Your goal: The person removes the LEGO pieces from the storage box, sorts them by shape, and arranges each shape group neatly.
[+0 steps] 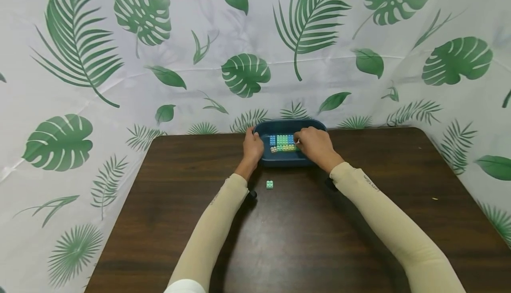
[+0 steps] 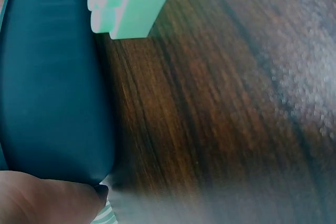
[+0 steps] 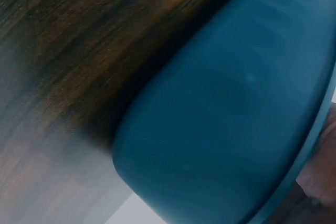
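A dark blue tray with raised sides stands near the table's back edge. Gripping its left end is my left hand; in the left wrist view a finger or thumb lies against the tray wall. Inside the tray, blue, green, yellow and pale toy bricks sit together in rows. My right hand reaches over the right side, its bent fingers at the right end of these bricks. I cannot tell whether those fingertips hold a brick. The right wrist view mostly shows the tray's outer wall.
One light green toy brick lies on the dark wooden table in front of the tray, near the left wrist. A small yellowish scrap lies far right. A leaf-patterned cloth hangs right behind the table.
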A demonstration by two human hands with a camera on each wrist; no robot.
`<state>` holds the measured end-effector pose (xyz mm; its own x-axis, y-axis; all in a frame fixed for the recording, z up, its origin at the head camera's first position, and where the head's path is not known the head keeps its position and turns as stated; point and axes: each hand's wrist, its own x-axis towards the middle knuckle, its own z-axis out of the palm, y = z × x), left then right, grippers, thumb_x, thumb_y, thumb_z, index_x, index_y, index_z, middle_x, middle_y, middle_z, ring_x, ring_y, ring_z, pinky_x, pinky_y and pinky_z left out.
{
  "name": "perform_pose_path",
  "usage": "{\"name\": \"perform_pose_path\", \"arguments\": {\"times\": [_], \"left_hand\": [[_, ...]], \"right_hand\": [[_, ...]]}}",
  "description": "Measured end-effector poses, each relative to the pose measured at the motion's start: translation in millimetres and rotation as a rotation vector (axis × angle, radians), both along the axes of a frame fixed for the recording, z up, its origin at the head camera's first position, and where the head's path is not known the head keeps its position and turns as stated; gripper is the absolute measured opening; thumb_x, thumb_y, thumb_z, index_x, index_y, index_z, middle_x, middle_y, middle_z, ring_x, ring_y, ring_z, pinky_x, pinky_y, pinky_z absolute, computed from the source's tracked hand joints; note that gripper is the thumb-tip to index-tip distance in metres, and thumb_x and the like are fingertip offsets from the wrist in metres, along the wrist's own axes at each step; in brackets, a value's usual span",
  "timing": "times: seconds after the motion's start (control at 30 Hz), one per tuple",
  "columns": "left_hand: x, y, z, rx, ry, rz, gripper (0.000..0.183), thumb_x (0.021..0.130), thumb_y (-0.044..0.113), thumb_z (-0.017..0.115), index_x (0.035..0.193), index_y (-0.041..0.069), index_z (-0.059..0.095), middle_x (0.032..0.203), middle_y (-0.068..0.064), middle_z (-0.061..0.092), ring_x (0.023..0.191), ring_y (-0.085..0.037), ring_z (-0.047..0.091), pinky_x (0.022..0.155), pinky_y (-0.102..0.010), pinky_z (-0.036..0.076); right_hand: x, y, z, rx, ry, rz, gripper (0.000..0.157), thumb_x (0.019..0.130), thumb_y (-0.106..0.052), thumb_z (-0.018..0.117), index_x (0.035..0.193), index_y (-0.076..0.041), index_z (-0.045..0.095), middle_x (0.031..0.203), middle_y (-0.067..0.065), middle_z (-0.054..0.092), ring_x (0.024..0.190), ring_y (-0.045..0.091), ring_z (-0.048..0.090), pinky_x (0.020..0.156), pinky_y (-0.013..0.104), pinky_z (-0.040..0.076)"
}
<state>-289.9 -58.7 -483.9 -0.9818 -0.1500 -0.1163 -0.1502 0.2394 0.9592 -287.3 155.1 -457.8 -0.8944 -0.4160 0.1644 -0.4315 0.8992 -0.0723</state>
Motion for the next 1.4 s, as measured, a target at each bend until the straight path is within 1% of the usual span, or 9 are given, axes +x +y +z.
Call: {"name": "perform_pose_path", "arguments": {"times": [0.1,0.23,0.4,0.6,0.83,1.1,1.23,1.3,1.4], "left_hand": [[1.1,1,-1.0,0.002,0.005,-0.004,0.046,0.118,0.024,0.032,0.162,0.012,0.035,0.163,-0.018,0.047,0.148,-0.036,0.049,0.117,-0.053,0.046],[1.7,1,-1.1,0.006,0.013,-0.002,0.046,0.118,0.023,0.032,0.162,0.011,0.035,0.163,-0.019,0.047,0.15,-0.036,0.048,0.118,-0.054,0.045],[0.9,1,-2.0,-0.007,0.02,-0.001,0.047,0.118,0.023,0.032,0.163,0.01,0.035,0.162,-0.02,0.048,0.148,-0.036,0.05,0.116,-0.054,0.047],[0.4,2,-3.6,-0.017,0.027,0.001,0.047,0.118,0.024,0.032,0.163,0.011,0.035,0.161,-0.02,0.05,0.145,-0.036,0.053,0.111,-0.053,0.049],[0.4,3,-4.6,-0.026,0.03,0.006,0.046,0.118,0.024,0.031,0.163,0.012,0.036,0.161,-0.019,0.05,0.136,-0.035,0.058,0.098,-0.048,0.049],[0.6,4,-3.1,-0.028,0.031,0.009,0.048,0.118,0.024,0.031,0.163,0.01,0.035,0.162,-0.019,0.049,0.146,-0.035,0.052,0.111,-0.053,0.048],[0.4,3,-2.5,-0.036,0.031,0.005,0.048,0.118,0.025,0.031,0.163,0.01,0.035,0.163,-0.019,0.047,0.148,-0.036,0.05,0.116,-0.054,0.047],[0.2,3,-2.4,-0.044,0.028,0.004,0.048,0.118,0.025,0.031,0.164,0.009,0.034,0.164,-0.019,0.046,0.149,-0.036,0.049,0.117,-0.054,0.046],[0.1,3,-2.2,-0.046,0.02,0.006,0.048,0.118,0.025,0.03,0.163,0.01,0.035,0.164,-0.019,0.046,0.149,-0.036,0.048,0.118,-0.054,0.045]], "right_hand": [[-0.9,2,-2.9,-0.01,-0.029,-0.001,0.016,0.098,-0.02,0.078,0.112,-0.016,0.082,0.106,0.008,0.08,0.087,0.025,0.074,0.069,0.044,0.062],[-2.9,2,-5.1,-0.035,-0.065,0.015,0.016,0.099,-0.018,0.077,0.113,-0.015,0.083,0.109,0.007,0.081,0.091,0.025,0.076,0.076,0.045,0.063],[-3.0,2,-4.1,-0.037,-0.071,0.024,0.013,0.097,-0.015,0.078,0.108,-0.014,0.083,0.106,0.007,0.081,0.092,0.025,0.075,0.079,0.045,0.063],[-4.7,2,-5.6,-0.043,-0.083,0.029,0.01,0.097,-0.014,0.078,0.106,-0.013,0.084,0.104,0.007,0.081,0.09,0.025,0.075,0.08,0.046,0.063],[-6.7,1,-5.9,-0.045,-0.119,0.036,0.01,0.099,-0.012,0.074,0.103,-0.011,0.084,0.102,0.008,0.081,0.087,0.024,0.074,0.078,0.046,0.062],[-8.2,-1,-3.8,-0.033,-0.152,0.027,0.013,0.101,-0.009,0.07,0.097,-0.012,0.083,0.098,0.007,0.079,0.082,0.023,0.071,0.074,0.043,0.06],[-8.2,0,-1.0,-0.05,-0.167,0.002,0.009,0.098,-0.01,0.072,0.094,-0.011,0.081,0.096,0.007,0.077,0.081,0.024,0.07,0.074,0.045,0.059],[-7.4,2,0.9,-0.05,-0.164,-0.015,0.005,0.096,-0.012,0.075,0.095,-0.01,0.079,0.096,0.008,0.076,0.082,0.024,0.069,0.075,0.047,0.059],[-4.2,4,5.6,-0.056,-0.127,-0.028,0.01,0.095,-0.016,0.078,0.099,-0.007,0.079,0.097,0.01,0.076,0.081,0.025,0.069,0.074,0.048,0.06]]}}
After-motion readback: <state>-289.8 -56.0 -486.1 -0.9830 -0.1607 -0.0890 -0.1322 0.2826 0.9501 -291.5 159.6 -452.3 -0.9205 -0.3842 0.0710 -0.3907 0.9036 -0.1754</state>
